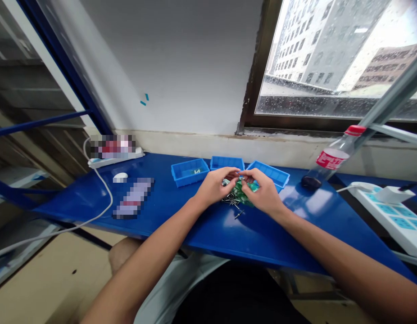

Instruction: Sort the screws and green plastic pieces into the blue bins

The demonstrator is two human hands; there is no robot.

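Though loose, metal pieces (233,198) beneath the fingers (231,183)

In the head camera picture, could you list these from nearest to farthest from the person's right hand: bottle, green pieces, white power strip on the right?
From the right hand:
1. Green pieces: right beside it, on its left.
2. Bottle: off to its right.
3. White power strip: farther right, beyond the bottle.

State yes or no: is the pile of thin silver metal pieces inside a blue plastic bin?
No, the pile of thin silver metal pieces lies on the glossy blue tabletop, outside the blue plastic bins.
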